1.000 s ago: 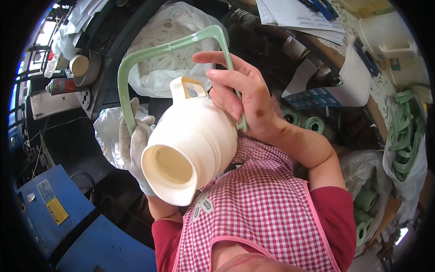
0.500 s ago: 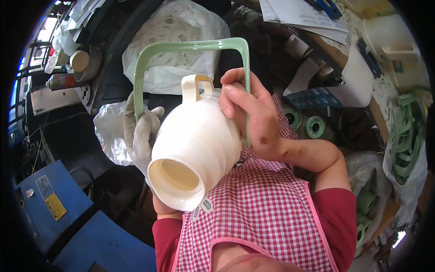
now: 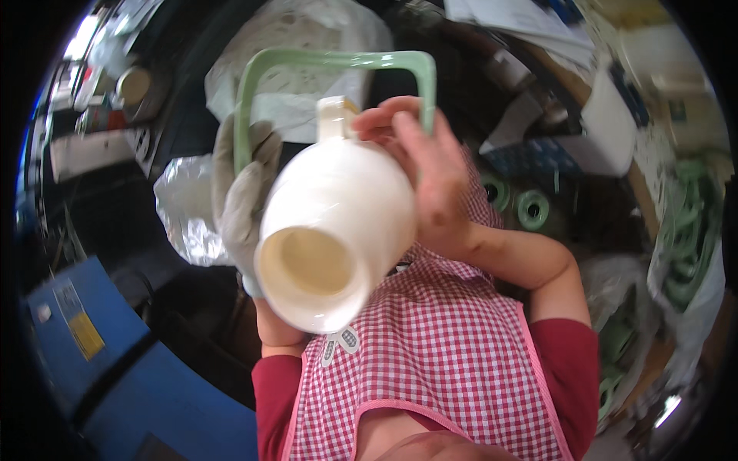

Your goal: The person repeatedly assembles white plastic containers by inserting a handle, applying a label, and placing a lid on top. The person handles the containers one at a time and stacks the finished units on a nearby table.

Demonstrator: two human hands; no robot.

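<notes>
A glossy cream jug body is held in front of my apron, its round open mouth pointing toward me. On its far side sits a small cream loop handle. A large green U-shaped handle arches over the body, one leg down each side. In a grey glove, my left hand is closed round the green handle's left leg and the jug's side. My bare right hand grips the right leg, its fingers bent toward the cream loop. The lower ends of both legs are hidden.
A clear bag of white rings lies beyond the jug. Green ring parts sit to the right, near bags of green handles. A crumpled silvery bag and blue boxes are at left. An open carton stands right.
The jug and green handle have moved away from my body, a little to the right. The mouth faces me more directly. Both hands have moved along with them.
</notes>
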